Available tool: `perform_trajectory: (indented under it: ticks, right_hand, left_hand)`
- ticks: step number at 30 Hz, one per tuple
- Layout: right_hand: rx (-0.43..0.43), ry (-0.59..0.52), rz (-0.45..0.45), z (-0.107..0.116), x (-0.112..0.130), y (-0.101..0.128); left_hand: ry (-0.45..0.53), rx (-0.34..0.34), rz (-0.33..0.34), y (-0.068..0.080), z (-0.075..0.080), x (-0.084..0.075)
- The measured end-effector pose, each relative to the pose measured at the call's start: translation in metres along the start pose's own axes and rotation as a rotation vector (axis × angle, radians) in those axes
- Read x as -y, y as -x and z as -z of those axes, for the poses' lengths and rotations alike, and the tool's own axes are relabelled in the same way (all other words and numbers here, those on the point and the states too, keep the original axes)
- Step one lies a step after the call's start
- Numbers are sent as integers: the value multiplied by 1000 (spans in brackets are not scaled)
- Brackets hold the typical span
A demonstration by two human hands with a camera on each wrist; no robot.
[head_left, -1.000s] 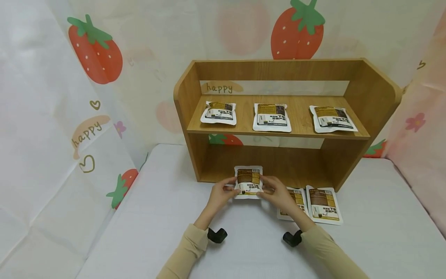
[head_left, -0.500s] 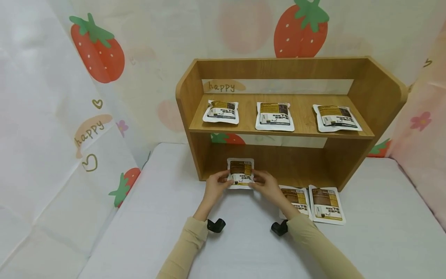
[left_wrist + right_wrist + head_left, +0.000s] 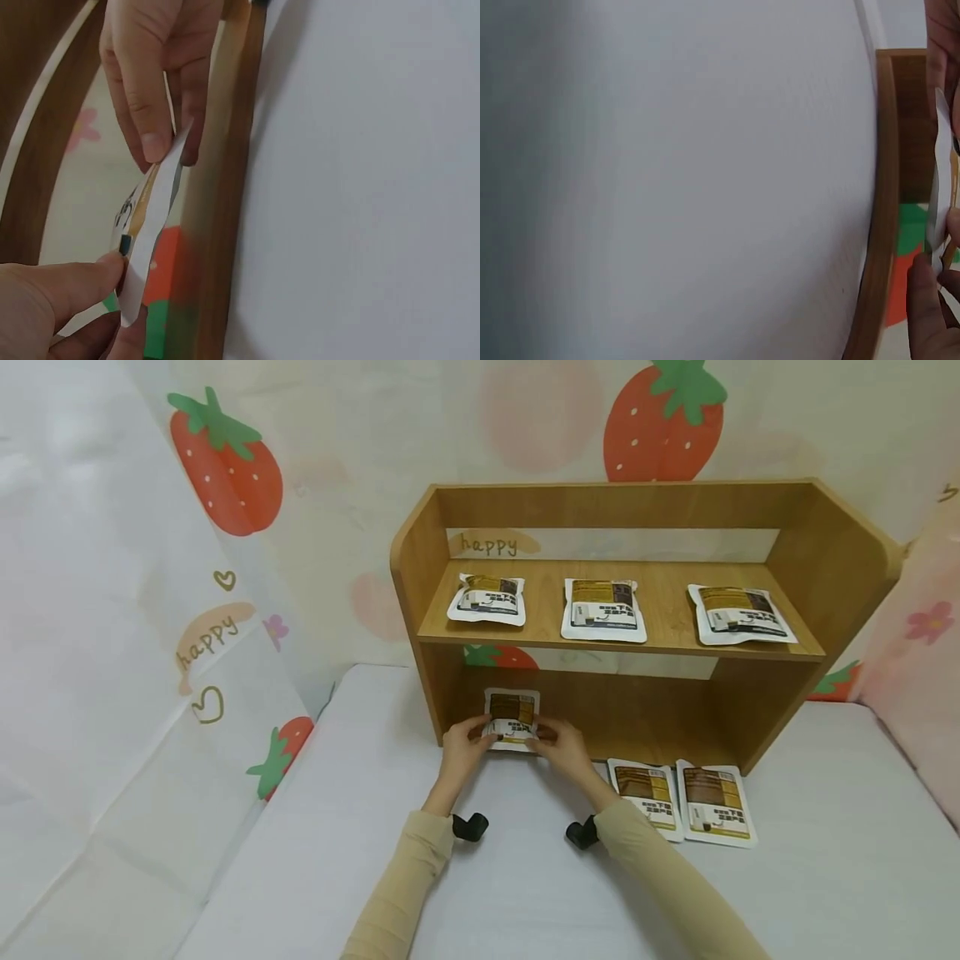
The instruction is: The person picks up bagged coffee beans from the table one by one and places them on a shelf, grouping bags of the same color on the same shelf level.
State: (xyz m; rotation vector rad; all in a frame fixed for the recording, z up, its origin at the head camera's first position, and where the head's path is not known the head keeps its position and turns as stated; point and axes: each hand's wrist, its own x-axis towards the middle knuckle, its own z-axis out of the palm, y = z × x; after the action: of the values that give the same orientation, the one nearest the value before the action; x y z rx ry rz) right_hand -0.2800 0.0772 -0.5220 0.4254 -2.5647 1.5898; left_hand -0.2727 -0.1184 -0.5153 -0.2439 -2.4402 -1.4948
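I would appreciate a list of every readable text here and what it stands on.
"happy": on the wall covering at left.
"happy": on the covering behind the shelf unit.
Print on the held packet, upper-shelf packets and table packets: too small or blurred to read reliably.

Even light fills the head view; both wrist views look dimmer, with soft-edged shadows across the white bench point(image 3: 367, 187).

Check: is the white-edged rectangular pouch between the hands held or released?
Held: left fingers and right fingers pinch the pouch by opposite edges.
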Motion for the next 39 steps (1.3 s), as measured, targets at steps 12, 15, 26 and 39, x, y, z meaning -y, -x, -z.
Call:
perform_trajectory:
  ticks: [12,15,26,39]
  right_hand:
    - [3,56,21,-17,-4,-16]
    - [3,58,17,-19,-4,-17]
    - [-22,35,61,-27,5,-22]
    - [-42,58,190,-126,-282,-143]
  left_hand:
    - [-93,-62,-5,-8,-7,12]
    - [-111,-72,23,-10,-7,11]
    - [-92,-91,6,-14,-2,10]
    - [-115,-84,10,-15,-1,13]
